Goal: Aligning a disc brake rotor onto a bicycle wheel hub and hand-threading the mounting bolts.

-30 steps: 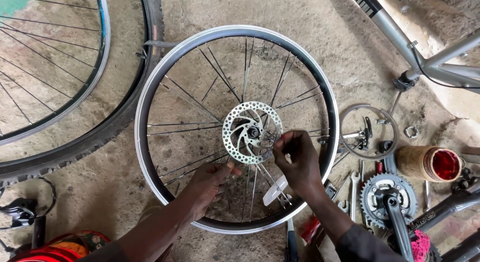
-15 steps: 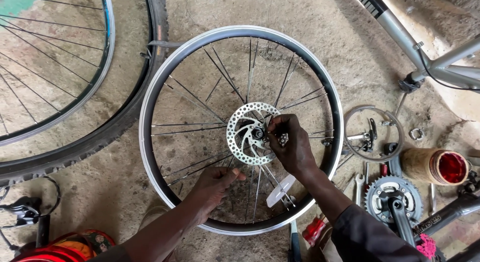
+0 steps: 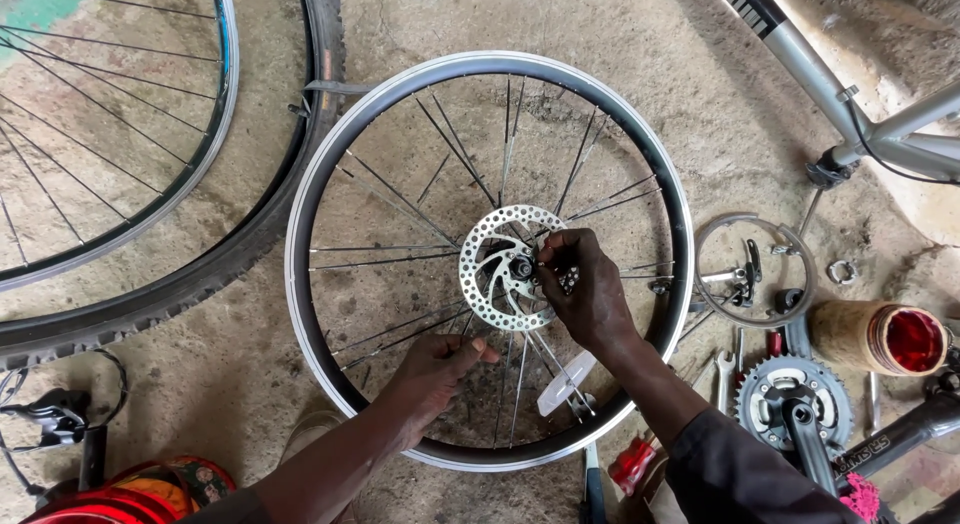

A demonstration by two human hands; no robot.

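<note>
Bare wheel (image 3: 322, 314) lying flat on the ground in the middle of the frame, no tire on it, brake disc (image 3: 490, 269) facing up at the center. Right hand (image 3: 585, 289) parked right on the hub, fingertips pinched shut around some small metal bit at the axle, too tiny to tell exactly what. Left hand (image 3: 435, 369) lower down, fingers curled loosely around a couple of spokes, probably just to keep the wheel from spinning or sliding while the other hand fiddles. Makes sense to have it flat like that, hub easy to get at from above.

Second wheel with tire (image 3: 200, 274) off in the upper left. Grey bike frame (image 3: 800, 64) across the upper right. Lower right a proper mess: crankset (image 3: 795, 404), spare ring (image 3: 755, 269), wrench (image 3: 722, 369), a tin with a red inside (image 3: 885, 339). Red-handled tool (image 3: 632, 466) by the near rim.

Floor rough, dusty concrete (image 3: 620, 44), stained. Looks like a workshop at ground level, daylight, nothing on benches.
</note>
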